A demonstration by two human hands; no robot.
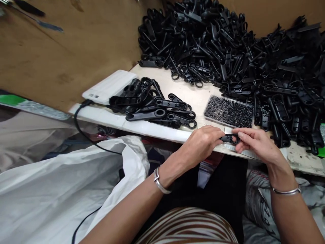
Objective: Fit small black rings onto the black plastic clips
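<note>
Between my two hands, at the table's front edge, is one black plastic arm-shaped part with a ring at its right end. My left hand grips its left end, fingers closed. Thumb and fingers of my right hand pinch the ring end; whether a small piece is also between them cannot be made out. Just beyond the hands lies a clear shallow box full of tiny black pieces that look like screws. Left of it is a small heap of similar black parts.
A large pile of black plastic parts covers the back and right of the table. A white flat device with a black cable sits at the left. A white sack hangs open below the front edge; cardboard stands behind.
</note>
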